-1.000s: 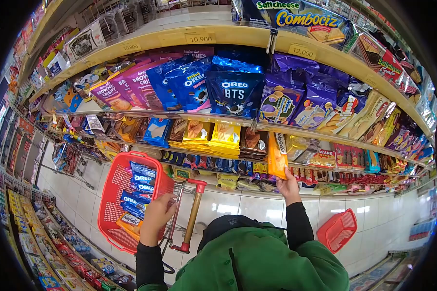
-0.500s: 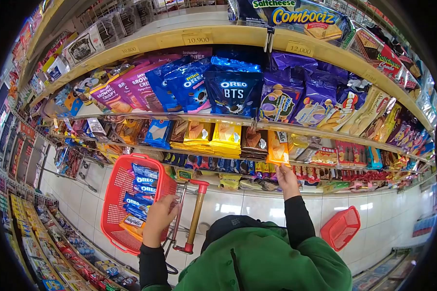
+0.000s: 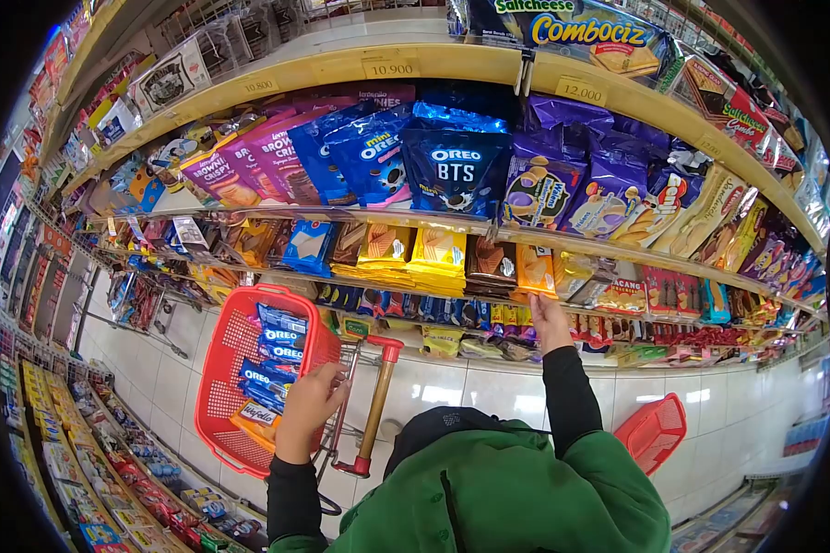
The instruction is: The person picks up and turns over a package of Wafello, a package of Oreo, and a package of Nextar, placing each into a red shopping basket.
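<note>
My right hand [image 3: 551, 324] is at the front of a lower shelf, its fingertips closed on the bottom edge of an orange wafer pack [image 3: 535, 269]. A dark brown wafer pack [image 3: 491, 261] lies to its left, next to yellow wafer packs [image 3: 438, 253]. Over the near side of a red shopping basket [image 3: 214, 387] hovers my left hand [image 3: 310, 405], fingers loosely bent and apart, with nothing seen in them. Inside the basket are blue Oreo packs [image 3: 281, 343] and an orange Wafello pack [image 3: 256, 417], partly hidden by that hand.
The basket rides on a cart with a red-ended handle [image 3: 374, 405] close to my body. A second red basket [image 3: 653, 431] stands on the tiled floor at the right. Above the wafers, a shelf holds Oreo BTS bags [image 3: 456, 172] and purple biscuit bags [image 3: 542, 189]. More stocked racks [image 3: 74, 461] line the left.
The orange wafer pack sticks out less over the shelf edge, and my right hand has moved slightly forward with it. My left hand stays by the basket. The view has shifted slightly.
</note>
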Tool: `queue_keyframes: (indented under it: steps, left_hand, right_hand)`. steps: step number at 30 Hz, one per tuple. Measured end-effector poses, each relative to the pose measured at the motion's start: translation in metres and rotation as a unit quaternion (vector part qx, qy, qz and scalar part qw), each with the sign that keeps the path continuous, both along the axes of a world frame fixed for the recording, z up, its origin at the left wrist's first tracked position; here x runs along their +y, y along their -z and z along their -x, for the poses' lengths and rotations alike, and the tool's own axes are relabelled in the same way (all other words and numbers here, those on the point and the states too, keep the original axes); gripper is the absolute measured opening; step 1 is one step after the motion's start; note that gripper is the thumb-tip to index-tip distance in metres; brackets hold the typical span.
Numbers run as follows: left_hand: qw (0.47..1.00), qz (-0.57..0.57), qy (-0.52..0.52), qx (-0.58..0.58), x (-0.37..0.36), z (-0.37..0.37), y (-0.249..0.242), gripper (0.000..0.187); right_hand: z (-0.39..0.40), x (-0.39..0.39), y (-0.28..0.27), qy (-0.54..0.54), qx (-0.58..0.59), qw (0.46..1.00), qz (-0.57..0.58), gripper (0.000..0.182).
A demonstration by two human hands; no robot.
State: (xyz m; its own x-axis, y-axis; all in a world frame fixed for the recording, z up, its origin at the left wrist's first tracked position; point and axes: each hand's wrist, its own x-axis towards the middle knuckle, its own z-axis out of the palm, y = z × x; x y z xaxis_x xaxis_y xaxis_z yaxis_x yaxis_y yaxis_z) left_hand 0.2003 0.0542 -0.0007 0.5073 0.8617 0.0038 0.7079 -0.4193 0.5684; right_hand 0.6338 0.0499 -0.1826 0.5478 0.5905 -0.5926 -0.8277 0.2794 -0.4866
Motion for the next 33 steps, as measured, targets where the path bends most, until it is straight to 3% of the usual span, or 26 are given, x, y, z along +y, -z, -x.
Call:
queue_keyframes:
  steps: [13, 25, 33]
  left_hand:
    - [0.999, -0.027, 0.022, -0.012, 0.0, 0.002, 0.007, 0.019]
    - [0.999, -0.03, 0.016, -0.027, 0.0, 0.007, 0.005, 0.021]
    - [0.999, -0.023, -0.017, -0.036, -0.001, 0.015, -0.012, 0.024]
  right_hand:
    - [0.007, 0.002, -0.008, -0.016, -0.045, 0.999, 0.02, 0.014]
    - [0.007, 0.001, -0.005, -0.035, -0.014, 0.998, 0.054, 0.016]
    - [0.026, -0.037, 0.004, -0.088, 0.03, 0.992, 0.082, 0.035]
